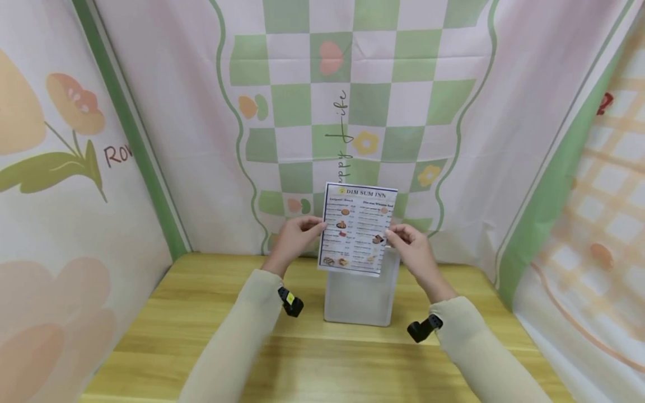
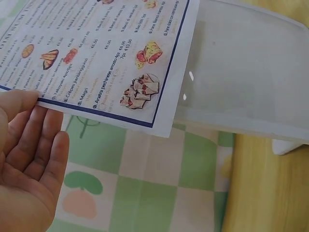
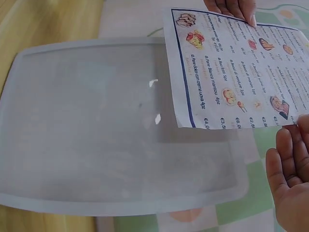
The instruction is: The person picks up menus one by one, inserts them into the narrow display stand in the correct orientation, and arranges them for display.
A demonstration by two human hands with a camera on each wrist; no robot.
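Observation:
A printed paper menu headed "DIM SUM INN" (image 1: 358, 229) is held up between both hands, its printed side toward the head camera. My left hand (image 1: 296, 238) pinches its left edge between thumb and fingers. On the opposite edge, my right hand (image 1: 414, 254) pinches the paper the same way. Behind and below the menu a whitish rectangular board with a raised rim (image 1: 359, 299) leans upright on the table, its upper part partly covered by the menu. In the right wrist view the board (image 3: 96, 125) shows small bright glints near the paper's edge.
The wooden table (image 1: 201, 324) spreads under the forearms. Printed cloth with green checks (image 1: 373, 106) hangs at the back, and flowered cloth (image 1: 70, 224) hangs at the left. In the left wrist view, a small white piece (image 2: 286, 146) shows beneath the board's edge.

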